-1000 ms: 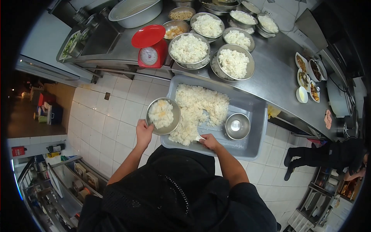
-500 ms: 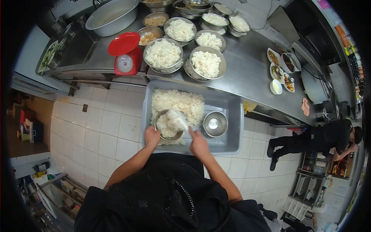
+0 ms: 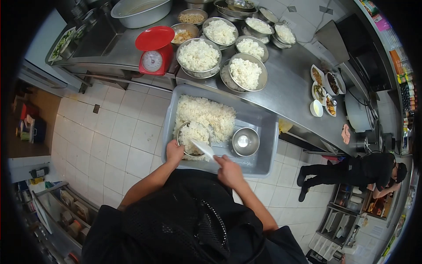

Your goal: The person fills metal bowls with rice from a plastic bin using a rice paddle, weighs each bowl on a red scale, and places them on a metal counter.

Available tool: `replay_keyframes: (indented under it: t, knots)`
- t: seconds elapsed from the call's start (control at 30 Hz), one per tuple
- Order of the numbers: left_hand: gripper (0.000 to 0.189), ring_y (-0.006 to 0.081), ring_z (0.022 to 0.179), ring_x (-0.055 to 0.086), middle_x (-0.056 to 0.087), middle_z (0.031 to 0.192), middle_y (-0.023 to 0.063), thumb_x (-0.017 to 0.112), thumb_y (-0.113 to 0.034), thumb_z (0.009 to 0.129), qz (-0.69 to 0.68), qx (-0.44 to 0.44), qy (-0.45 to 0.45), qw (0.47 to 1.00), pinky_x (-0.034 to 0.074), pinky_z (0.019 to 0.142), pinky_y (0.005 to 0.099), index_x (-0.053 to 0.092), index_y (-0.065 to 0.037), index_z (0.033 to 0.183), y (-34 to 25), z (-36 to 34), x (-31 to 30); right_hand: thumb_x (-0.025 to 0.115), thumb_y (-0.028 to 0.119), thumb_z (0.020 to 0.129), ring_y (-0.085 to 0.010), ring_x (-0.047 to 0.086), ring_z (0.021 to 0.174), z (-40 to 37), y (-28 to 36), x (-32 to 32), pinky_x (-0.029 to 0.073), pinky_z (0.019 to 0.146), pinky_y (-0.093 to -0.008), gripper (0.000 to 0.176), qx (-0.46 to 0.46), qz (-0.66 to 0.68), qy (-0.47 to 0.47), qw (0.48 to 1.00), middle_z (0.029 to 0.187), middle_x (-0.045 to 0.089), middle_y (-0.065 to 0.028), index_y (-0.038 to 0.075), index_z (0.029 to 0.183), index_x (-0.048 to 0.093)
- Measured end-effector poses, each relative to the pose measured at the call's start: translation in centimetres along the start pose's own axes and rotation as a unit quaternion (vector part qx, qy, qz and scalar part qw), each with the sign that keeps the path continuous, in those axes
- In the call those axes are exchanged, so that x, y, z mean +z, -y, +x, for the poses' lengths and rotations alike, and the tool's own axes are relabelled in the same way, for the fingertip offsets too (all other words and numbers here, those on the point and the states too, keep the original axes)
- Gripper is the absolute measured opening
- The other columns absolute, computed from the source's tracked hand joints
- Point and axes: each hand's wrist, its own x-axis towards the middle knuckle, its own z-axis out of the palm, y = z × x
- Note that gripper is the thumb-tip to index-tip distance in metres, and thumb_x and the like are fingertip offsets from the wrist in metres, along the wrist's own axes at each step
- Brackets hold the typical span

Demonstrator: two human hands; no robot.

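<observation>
Over the grey tub (image 3: 257,121), which sits just near of the steel tabletop (image 3: 290,83), our left hand (image 3: 174,152) grips the near rim of a small steel bowl (image 3: 193,138). The bowl now rests low against the rice heap (image 3: 206,114) inside the tub, whereas a second ago we held it out over the tub's left edge. Our right hand (image 3: 228,169) is closed around the handle of a white paddle (image 3: 203,148), whose blade lies across the near side of the bowl's rice. Half a second ago that blade hung above the bowl with a clump on it. The blade now looks bare and the bowl looks heaped to its rim, so we judge this portion close to full.

Just right of the paddle, also in the tub, stands an empty steel bowl (image 3: 245,141), close enough to be knocked by a wide sweep of our right hand. Beyond the tub's far edge, filled rice bowls (image 3: 198,56) crowd the tabletop, with a red scale (image 3: 154,50) to their left. Small sauce dishes (image 3: 323,86) sit further right. At the right of the scene another person (image 3: 351,174) bends toward low shelves, well apart from us. We cannot see what carries the tub above the tiled floor (image 3: 118,132).
</observation>
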Motion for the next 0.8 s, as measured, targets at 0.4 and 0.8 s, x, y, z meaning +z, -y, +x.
replay_keyframes:
  t: [0.4,0.8]
  knots:
    - [0.010,0.0170,0.062,0.063,0.060,0.074,0.0074,0.061,0.003,0.082,-0.077,-0.046,-0.026,0.996,0.058,0.054,0.0331,0.054,-0.003,0.077,-1.9,-4.2,-8.4,0.056,0.013,0.088,-0.0434,0.071,0.096,11.1,-13.6,1.5,0.056,0.086,-0.0520,0.024,0.166,-0.108,-0.009,0.980,0.103,0.072,-0.0259,0.001,0.107,0.064]
    - [0.005,0.0183,0.076,0.067,0.066,0.087,0.0079,0.061,-0.002,0.085,-0.263,0.109,-0.055,0.957,0.059,0.069,0.0376,0.058,-0.003,0.089,-17.7,3.6,-14.3,0.056,0.016,0.085,-0.0488,0.066,0.096,7.8,-13.6,13.3,0.052,0.087,-0.0567,0.037,0.077,0.031,0.004,0.997,0.100,0.068,-0.0310,0.005,0.119,0.066]
